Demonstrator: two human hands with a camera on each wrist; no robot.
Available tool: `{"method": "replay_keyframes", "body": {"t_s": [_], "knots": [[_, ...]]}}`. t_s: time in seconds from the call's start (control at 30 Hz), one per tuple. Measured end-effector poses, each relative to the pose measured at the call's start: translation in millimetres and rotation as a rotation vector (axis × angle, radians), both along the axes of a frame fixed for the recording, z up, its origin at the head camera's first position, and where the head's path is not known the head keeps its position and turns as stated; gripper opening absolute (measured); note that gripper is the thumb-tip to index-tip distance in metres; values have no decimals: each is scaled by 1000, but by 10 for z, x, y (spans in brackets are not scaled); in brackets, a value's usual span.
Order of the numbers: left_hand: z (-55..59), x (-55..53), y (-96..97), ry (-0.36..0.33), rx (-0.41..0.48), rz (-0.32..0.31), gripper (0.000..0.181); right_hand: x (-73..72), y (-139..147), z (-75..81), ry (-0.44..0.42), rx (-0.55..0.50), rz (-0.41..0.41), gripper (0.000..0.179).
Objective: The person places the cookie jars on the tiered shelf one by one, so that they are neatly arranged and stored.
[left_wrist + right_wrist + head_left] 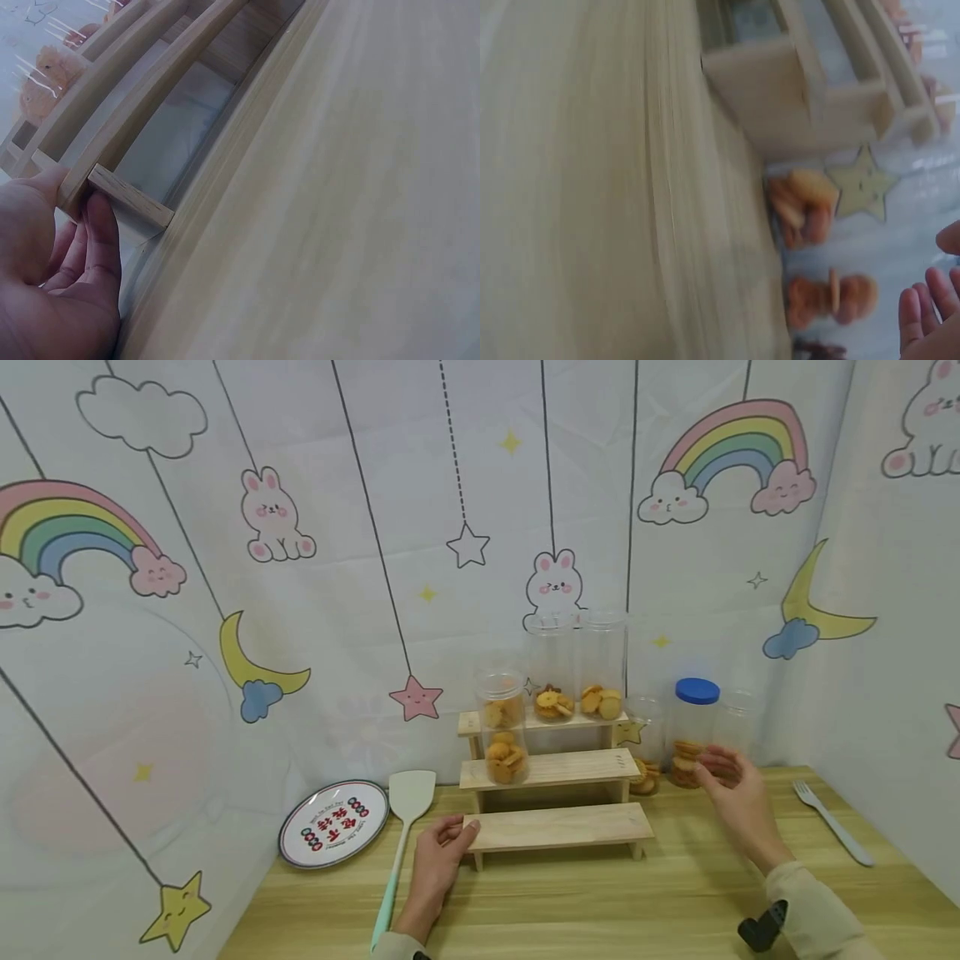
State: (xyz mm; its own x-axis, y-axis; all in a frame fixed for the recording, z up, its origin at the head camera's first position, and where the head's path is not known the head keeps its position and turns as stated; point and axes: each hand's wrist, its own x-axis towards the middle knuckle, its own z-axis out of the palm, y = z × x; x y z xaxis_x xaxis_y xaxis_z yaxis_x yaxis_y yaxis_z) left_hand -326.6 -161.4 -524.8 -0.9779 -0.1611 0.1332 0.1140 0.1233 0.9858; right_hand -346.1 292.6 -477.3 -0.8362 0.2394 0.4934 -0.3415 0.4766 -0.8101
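Two bare hands reach forward over a wood-grained tabletop (570, 910). The left hand (438, 856) grasps the left end of the lowest tier of a pale wooden three-step rack (558, 828), its thumb on top and its fingers underneath, as the left wrist view shows. Upward from that hand, on the middle tier, stands a clear cylindrical jar holding golden biscuits (506, 762) (whether another jar is tucked behind it is hard to tell). Farther up and to that hand's right, two tall clear jars with biscuits (602, 664) stand side by side on the top tier. Just left of the same hand lies a white-bladed spatula with a mint-green handle (405, 827), and beyond it a round white plate with red characters (333, 843). The right hand (738, 802) grasps nothing, its fingers loosely bent, with a clear biscuit jar with a blue lid (688, 727) just past its fingertips. Left of that jar from the hand is a clear lower jar of biscuits (648, 735); behind the fingers stands another clear jar (738, 714). A pale grey fork (834, 825) lies to the right hand's right.
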Motion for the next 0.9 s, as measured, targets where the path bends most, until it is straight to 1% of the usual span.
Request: {"method": "replay_keyframes", "body": {"t_s": [0.1, 0.2, 0.3, 0.4, 0.57, 0.63, 0.7, 0.77, 0.9], "knots": [[1, 0, -2, 0, 4, -3, 52, -48, 189, 25, -46, -23, -72, 58], [-1, 2, -5, -3, 3, -6, 53, -107, 340, 84, -108, -42, -160, 67], [-9, -5, -7, -4, -1, -9, 53, -165, 495, 155, -180, -36, -194, 80], [-8, 1, -9, -5, -4, -11, 54, -230, 646, 241, -224, -17, -162, 92], [6, 14, -17, 1, 1, -7, 54, -358, 789, 389, -255, 9, -42, 107], [8, 18, -20, 3, 3, -5, 54, -405, 819, 431, -271, 10, 10, 112], [6, 16, -19, 6, 8, -6, 53, -448, 835, 455, -294, 9, 42, 114], [8, 18, -15, 3, 12, -6, 53, -479, 840, 462, -310, -2, 54, 115], [8, 13, -5, 3, 22, -17, 53, -518, 829, 449, -335, -23, 26, 114]]}}
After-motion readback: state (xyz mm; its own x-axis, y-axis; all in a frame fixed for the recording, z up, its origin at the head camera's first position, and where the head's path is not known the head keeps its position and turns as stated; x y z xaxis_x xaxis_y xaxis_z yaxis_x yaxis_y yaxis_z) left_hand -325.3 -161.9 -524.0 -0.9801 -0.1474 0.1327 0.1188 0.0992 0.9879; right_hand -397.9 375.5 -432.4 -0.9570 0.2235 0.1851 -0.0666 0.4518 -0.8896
